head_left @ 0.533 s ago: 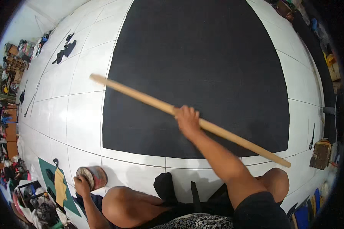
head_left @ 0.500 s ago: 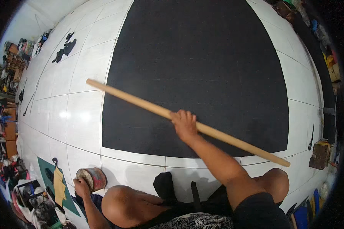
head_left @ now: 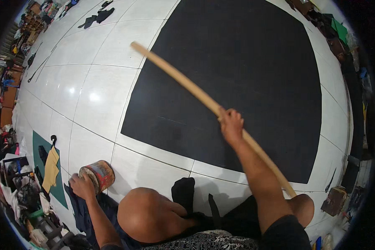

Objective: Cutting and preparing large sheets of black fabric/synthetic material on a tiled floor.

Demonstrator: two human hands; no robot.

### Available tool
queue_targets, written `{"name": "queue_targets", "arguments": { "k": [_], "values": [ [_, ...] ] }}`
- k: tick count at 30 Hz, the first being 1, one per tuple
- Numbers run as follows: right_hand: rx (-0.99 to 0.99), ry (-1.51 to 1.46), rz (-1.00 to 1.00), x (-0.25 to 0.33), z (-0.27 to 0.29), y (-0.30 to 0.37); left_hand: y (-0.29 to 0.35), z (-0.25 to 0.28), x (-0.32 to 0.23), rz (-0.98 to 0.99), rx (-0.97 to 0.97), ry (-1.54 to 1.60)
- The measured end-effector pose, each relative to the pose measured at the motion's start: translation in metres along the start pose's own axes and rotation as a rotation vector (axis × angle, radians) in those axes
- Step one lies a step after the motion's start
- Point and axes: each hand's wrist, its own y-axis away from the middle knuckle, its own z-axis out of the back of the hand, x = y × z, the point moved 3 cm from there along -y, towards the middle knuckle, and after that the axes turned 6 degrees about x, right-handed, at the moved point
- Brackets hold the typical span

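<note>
My right hand [head_left: 231,124] is wrapped round the middle of a long, straight tan pole [head_left: 177,76], which slants across a large black sheet [head_left: 241,58] on the floor. The pole's far end reaches past the sheet's left edge, and its near end lies by my right knee. At the left, my left hand [head_left: 82,186] grips the rim of a worn, red-stained round can [head_left: 104,174]. The can is tilted with its top toward the hand, and what is inside cannot be made out.
A green mat [head_left: 59,179] with tan cut pieces [head_left: 51,170] lies at the left, beside piled clutter. Black scraps [head_left: 98,17] are on the white tiles far left. At the right sits a brown box-like block [head_left: 334,201]. My knees are close to the sheet's near edge.
My view has turned, so the sheet appears tilted and further right. The pole now slants more steeply, its far end swung away from me. Both hands keep their holds.
</note>
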Motion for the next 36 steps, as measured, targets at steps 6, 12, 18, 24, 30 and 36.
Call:
{"name": "queue_targets", "arguments": {
  "k": [6,12,18,24,30,36],
  "values": [
    [0.227,-0.067,0.189,0.104,-0.036,0.094,0.058,-0.068,-0.141,-0.133,0.574,1.095],
    [0.404,-0.164,0.283,0.135,-0.032,0.124,0.128,-0.079,-0.211,0.378,1.033,1.811],
    [0.345,-0.071,0.198,0.066,0.043,0.024,0.134,-0.054,-0.256,0.150,1.069,1.872],
    [0.341,-0.055,0.147,-0.063,0.153,-0.026,0.136,-0.051,-0.268,0.275,0.934,1.829],
    [0.170,0.210,0.008,-0.163,0.135,0.013,0.112,-0.102,-0.261,0.222,0.826,1.559],
    [0.150,0.130,0.002,-0.159,0.070,0.081,0.124,-0.083,-0.283,0.173,0.962,1.537]
  ]
}}
